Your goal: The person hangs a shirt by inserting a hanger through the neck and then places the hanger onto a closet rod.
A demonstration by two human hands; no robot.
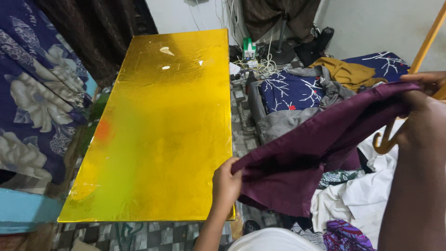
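Note:
A dark purple garment (316,144) is stretched between both hands, to the right of a shiny yellow table (158,125). My left hand (226,183) pinches the garment's lower left corner, right at the table's near right edge. Higher up at the far right, my right hand (423,109) grips the other end. The cloth sags in folds between them.
A heap of clothes lies on the floor at right: a navy cloth with white branches (285,90), a grey garment (278,123), a mustard one (348,72), white cloth (362,195). A floral blue fabric (32,88) hangs left. Cables and a fan base (281,51) sit behind.

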